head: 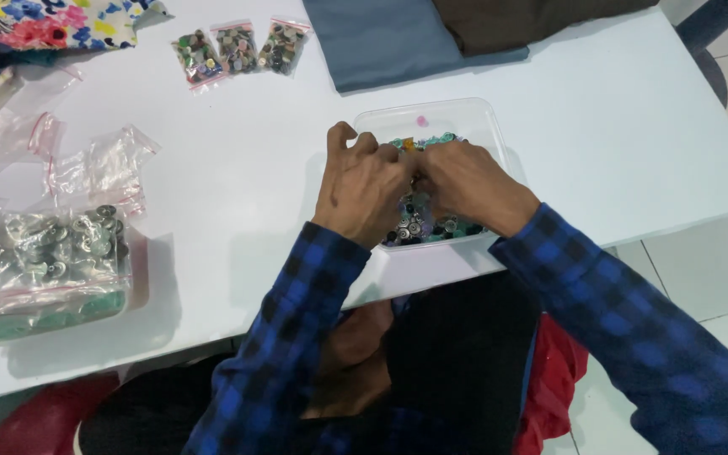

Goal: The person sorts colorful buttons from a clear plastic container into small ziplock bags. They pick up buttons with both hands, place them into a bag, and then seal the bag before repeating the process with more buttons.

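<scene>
both hands (419,185) over clear tub (482,126) (buttons (419,226) beneath grip)

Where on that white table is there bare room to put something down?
Bare white table lies right of the clear container, below the grey cloth. Another patch sits between the three small button bags and the hands. The left edge is crowded with plastic bags.

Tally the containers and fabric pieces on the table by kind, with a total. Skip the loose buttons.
Small sealed bags of buttons at the far edge: 3
Large bag of metal buttons at left: 1
Empty clear zip bags: at least 2, overlap hides an exact count
Clear plastic tub under both hands: 1
Folded fabric pieces, grey-blue, brown, floral: 3
Total: at least 10
</scene>
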